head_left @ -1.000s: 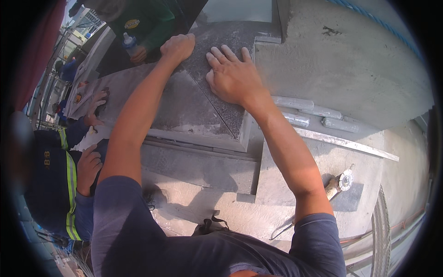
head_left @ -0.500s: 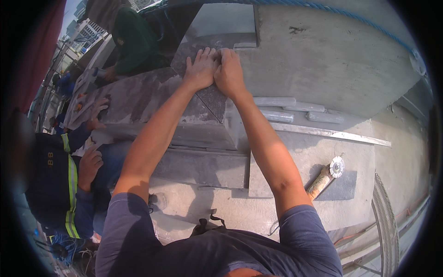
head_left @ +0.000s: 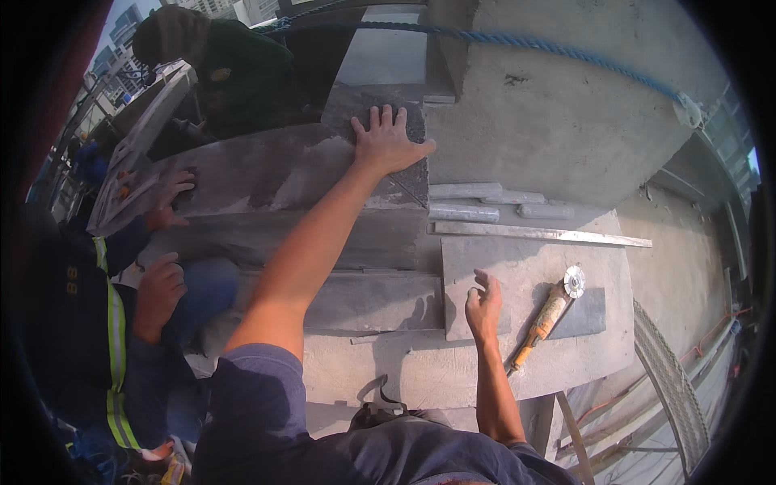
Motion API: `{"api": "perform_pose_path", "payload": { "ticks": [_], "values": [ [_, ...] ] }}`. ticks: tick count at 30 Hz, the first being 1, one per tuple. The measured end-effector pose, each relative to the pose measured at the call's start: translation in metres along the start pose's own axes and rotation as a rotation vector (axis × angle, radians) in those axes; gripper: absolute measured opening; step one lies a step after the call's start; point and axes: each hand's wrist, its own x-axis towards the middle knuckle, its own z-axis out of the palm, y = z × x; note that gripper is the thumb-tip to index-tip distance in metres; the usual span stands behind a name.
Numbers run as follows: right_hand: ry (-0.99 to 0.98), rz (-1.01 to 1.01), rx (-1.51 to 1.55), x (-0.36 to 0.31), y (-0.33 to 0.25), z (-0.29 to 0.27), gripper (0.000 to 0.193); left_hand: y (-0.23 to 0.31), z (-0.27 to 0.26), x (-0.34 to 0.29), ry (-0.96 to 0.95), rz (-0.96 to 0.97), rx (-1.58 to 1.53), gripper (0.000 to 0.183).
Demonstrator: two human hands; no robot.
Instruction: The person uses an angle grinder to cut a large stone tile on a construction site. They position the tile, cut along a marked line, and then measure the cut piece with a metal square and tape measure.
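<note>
My left hand (head_left: 390, 149) lies flat with fingers spread on the dark speckled stone slab (head_left: 346, 105), at the corner of the stone-topped ledge (head_left: 295, 166). Closer to me, my right hand (head_left: 485, 309) hangs over a grey stone slab (head_left: 462, 257); its fingers are bent but apart, and it holds nothing. To its right lies an angle grinder (head_left: 543, 319) with a pale, worn body, orange rear and segmented disc. A smaller dark slab (head_left: 588, 314) sits beside and partly beneath the grinder.
Several silver foil-wrapped tubes (head_left: 463, 212) lie beyond a long metal bar (head_left: 537, 234). A blue rope (head_left: 550, 50) crosses above, before a concrete wall (head_left: 558, 113). One co-worker (head_left: 69, 315) with reflective stripes is at left; another (head_left: 242, 77) in dark green bends behind the ledge.
My right hand has left the slab corner and come back toward me, near the grinder. My left hand stays on the slab with its fingers spread wider. The view has shifted slightly.
</note>
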Motion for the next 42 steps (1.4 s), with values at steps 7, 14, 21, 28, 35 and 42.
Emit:
{"api": "perform_pose_path", "payload": {
  "ticks": [7, 14, 21, 28, 35, 42],
  "values": [
    [0.284, 0.461, -0.706, -0.104, 0.127, -0.153, 0.081, 0.007, -0.009, -0.005, -0.007, 0.004, -0.033, 0.113],
    [0.018, 0.404, -0.717, -0.105, 0.293, -0.216, 0.077, 0.038, -0.007, -0.057, 0.077, -0.073, -0.105, 0.105],
    [0.109, 0.476, -0.954, -0.116, 0.248, -0.157, 0.064, 0.045, 0.025, -0.198, 0.308, 0.101, -0.054, 0.100],
    [-0.133, 0.447, -0.692, -0.098, 0.248, -0.198, 0.088, 0.077, 0.020, -0.228, 0.235, -0.068, -0.038, 0.110],
    [-0.215, 0.358, -0.499, -0.086, 0.289, -0.216, 0.103, 0.069, -0.001, -0.211, 0.016, -0.126, 0.090, 0.104],
    [-0.186, 0.377, -0.395, -0.089, 0.292, -0.223, 0.103, 0.080, -0.051, -0.220, -0.151, -0.159, 0.006, 0.085]
  ]
}}
